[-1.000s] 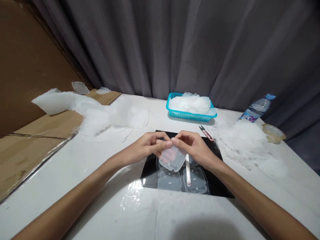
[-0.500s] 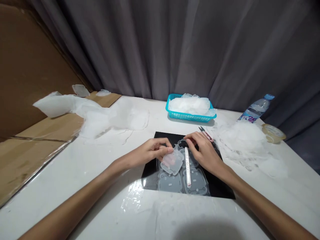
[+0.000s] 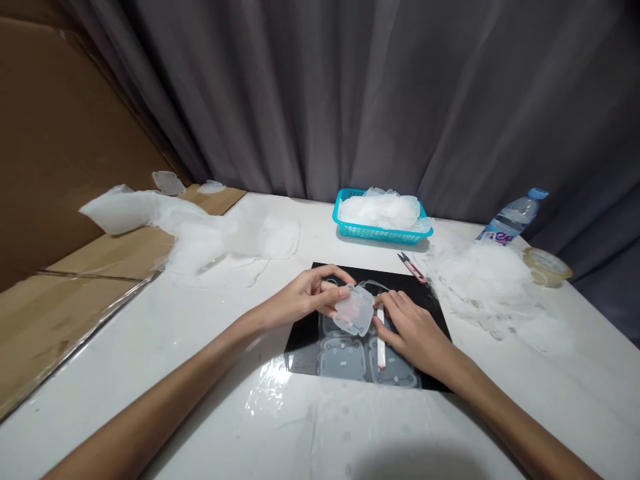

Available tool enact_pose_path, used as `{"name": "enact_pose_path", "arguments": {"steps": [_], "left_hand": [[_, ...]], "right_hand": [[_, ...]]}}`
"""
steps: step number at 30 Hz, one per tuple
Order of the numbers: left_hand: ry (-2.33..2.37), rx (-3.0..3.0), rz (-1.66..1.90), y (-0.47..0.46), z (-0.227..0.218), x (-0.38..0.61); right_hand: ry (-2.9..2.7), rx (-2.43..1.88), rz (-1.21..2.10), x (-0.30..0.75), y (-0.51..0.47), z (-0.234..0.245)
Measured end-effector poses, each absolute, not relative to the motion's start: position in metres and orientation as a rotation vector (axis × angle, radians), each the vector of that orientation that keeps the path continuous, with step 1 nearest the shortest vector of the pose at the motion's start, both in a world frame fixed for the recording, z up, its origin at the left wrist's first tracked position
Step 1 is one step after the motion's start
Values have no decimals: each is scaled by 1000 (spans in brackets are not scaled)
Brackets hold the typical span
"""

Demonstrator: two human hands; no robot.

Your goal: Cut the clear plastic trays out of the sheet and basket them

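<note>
Left hand pinches a frosted, squarish plastic piece between its fingers, above a black mat on a white surface. Right hand bends over the upper end of a white stick; whether its fingers grip the stick cannot be told. Behind sits a blue basket.

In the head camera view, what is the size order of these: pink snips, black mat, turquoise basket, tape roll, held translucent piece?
1. Black mat
2. Turquoise basket
3. Held translucent piece and tape roll: too alike to rank
4. Pink snips
</note>
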State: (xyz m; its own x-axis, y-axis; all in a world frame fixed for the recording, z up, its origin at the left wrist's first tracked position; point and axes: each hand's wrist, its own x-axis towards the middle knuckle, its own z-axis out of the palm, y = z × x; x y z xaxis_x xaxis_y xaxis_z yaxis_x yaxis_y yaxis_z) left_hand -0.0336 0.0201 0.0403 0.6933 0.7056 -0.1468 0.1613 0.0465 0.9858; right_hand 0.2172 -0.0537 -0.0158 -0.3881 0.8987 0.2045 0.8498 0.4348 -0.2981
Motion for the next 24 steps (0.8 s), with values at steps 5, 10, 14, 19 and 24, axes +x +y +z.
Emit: {"name": "enact_pose_path", "arguments": {"steps": [5, 10, 14, 19, 24], "left_hand": [[650, 1450, 546, 13, 41, -31], [655, 1507, 568, 9, 44, -28], [634, 1488, 577, 5, 45, -27], [575, 1389, 571, 0, 43, -23], [517, 1315, 580, -1, 36, -21]], "right_hand": [[-2224, -1604, 272, 219, -59, -20], [-1980, -1553, 213, 226, -56, -24], [-1788, -1334, 118, 223, -60, -12], [-1784, -1138, 82, 208, -77, -8], [-1819, -1140, 123, 199, -82, -10]]}}
